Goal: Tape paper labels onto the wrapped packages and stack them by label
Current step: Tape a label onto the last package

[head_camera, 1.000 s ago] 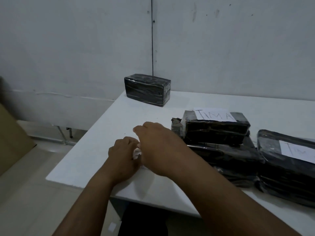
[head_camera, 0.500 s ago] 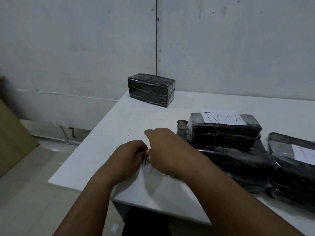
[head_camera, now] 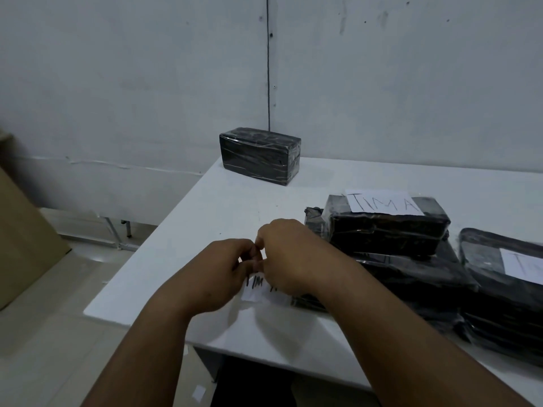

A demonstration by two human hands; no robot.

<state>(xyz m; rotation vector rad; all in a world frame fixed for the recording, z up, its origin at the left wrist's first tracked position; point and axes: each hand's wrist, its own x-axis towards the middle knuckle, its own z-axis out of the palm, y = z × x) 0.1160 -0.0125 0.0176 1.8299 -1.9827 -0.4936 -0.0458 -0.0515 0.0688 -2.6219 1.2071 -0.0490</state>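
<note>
Progress, as far as we can judge: partly done. At centre right of the frame a stack of wrapped pkgs (head_camera: 411, 268) carries a top package (head_camera: 385, 233) with a paper label (head_camera: 385, 202) reading "TIMA" on its upper face. At the right edge a second labelled package (head_camera: 499, 292) shows a white label (head_camera: 524, 265), lettering cut off by the frame. At upper centre, well apart from the rest and near the back wall (head_camera: 411, 83), one lone package (head_camera: 260, 155) stands with no label that we can see — so at least that one looks left to do, plus whatever we're handling now.

Our hands meet at the frame's centre, over the near part of the white table (head_camera: 205, 218). The left hand (head_camera: 217, 277) is curled, knuckles up, its fingertips (head_camera: 249, 257) pinched toward the right hand (head_camera: 291, 257), which arches over from the right with fingers bent down. Between and just below them lies a white label (head_camera: 261, 289) with dark letters, "TIM" readable, the rest hidden by the right hand. A dark package edge (head_camera: 308, 301) peeks out below the right wrist; the label seems to sit on it, tho we can't be sure.

Grip: both hands look narrowly pinched at the label's top edge — prob. working tape or paper, but no tape is visible, so exactly what each holds we can't tell.
</note>
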